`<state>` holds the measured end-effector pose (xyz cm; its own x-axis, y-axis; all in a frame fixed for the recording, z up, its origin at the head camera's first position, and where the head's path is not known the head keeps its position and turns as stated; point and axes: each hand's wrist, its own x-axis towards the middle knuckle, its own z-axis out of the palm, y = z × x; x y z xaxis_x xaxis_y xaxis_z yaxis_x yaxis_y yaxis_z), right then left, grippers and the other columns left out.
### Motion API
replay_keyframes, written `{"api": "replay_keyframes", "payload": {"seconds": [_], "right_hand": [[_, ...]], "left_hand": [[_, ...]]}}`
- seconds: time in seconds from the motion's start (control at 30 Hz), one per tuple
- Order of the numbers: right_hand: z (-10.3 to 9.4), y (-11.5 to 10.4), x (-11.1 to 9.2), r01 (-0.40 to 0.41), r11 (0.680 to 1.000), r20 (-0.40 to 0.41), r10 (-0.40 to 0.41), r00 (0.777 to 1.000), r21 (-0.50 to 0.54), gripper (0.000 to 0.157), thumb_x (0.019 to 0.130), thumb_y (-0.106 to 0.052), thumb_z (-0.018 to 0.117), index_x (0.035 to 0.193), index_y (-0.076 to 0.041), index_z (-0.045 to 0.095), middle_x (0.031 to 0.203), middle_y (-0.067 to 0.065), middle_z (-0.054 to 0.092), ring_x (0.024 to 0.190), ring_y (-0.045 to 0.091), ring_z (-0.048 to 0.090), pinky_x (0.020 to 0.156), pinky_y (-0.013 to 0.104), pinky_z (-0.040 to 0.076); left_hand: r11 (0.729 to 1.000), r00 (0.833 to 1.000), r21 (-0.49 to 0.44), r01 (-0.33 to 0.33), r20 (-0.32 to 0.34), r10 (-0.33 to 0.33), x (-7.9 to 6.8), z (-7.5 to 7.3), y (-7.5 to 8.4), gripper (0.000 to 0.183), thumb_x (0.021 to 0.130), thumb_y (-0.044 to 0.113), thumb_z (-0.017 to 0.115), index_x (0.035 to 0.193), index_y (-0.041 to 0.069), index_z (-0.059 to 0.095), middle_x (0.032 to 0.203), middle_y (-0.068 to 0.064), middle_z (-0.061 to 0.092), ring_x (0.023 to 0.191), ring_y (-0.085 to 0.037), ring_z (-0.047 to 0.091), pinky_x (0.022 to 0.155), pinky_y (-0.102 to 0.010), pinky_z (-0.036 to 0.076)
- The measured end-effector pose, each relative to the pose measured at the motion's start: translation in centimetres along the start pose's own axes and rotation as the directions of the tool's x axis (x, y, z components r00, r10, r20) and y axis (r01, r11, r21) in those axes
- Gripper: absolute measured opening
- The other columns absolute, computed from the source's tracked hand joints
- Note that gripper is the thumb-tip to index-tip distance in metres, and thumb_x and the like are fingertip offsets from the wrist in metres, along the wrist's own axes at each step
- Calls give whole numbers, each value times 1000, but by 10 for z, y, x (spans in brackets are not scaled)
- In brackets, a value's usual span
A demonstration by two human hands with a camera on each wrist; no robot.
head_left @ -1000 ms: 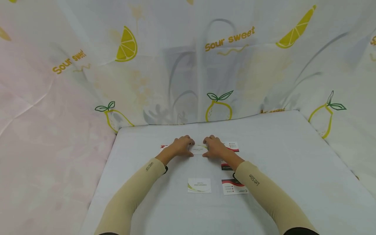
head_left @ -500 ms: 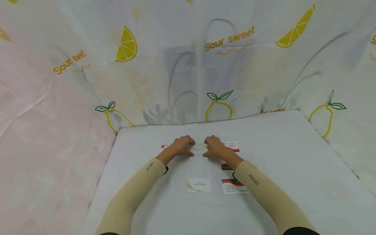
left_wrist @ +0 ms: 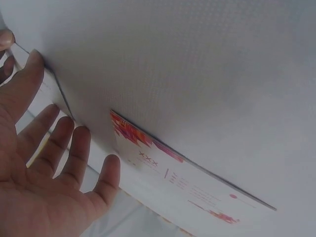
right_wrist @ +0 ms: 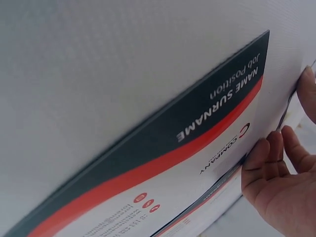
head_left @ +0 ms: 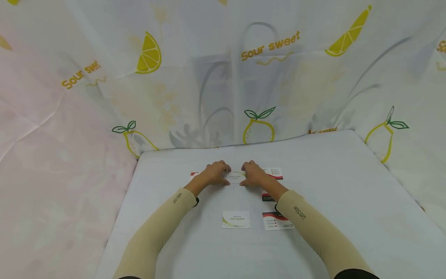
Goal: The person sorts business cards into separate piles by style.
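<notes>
In the head view, a white business card (head_left: 235, 177) with a green curved stripe lies flat between my two hands at the far middle of the table. My left hand (head_left: 216, 173) holds its left end, thumb at the near edge and fingertips at the far edge. At the right end, my right hand (head_left: 253, 174) grips it the same way. The left wrist view shows the left thumb and fingers (left_wrist: 65, 136) spanning the card (left_wrist: 43, 98). Beside the left hand lies a card with pink and orange patterns (left_wrist: 173, 175). A black, red and white card (right_wrist: 217, 118) fills much of the right wrist view.
A second green-striped card (head_left: 235, 219) lies nearer on the white table (head_left: 195, 248). Red-and-black cards lie in a column at the right: a far one (head_left: 275, 173), a middle one (head_left: 267, 195) and a near one (head_left: 275, 221), partly under the right forearm. A lemon-print cloth (head_left: 216, 97) hangs behind.
Both hands stay at the ends of the green-striped card, with almost no movement. The head view has shifted very slightly.
</notes>
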<state>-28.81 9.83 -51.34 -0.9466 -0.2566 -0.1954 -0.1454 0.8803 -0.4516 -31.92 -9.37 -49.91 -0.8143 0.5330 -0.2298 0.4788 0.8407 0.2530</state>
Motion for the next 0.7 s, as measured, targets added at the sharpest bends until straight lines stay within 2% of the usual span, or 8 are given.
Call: {"api": "replay_keyframes", "payload": {"seconds": [0.7], "right_hand": [[-1,1,-2,13,1000,-11,-12,1000,29,59,81,-29,83,126,-2,56,118,14,53,97,24,51,93,40,46]], "left_hand": [[1000,1000,-25,7,-2,-7,-1,1,1,52,80,30,83,126,13,65,122,-7,61,114,-28,57,96,-53,44]]}}
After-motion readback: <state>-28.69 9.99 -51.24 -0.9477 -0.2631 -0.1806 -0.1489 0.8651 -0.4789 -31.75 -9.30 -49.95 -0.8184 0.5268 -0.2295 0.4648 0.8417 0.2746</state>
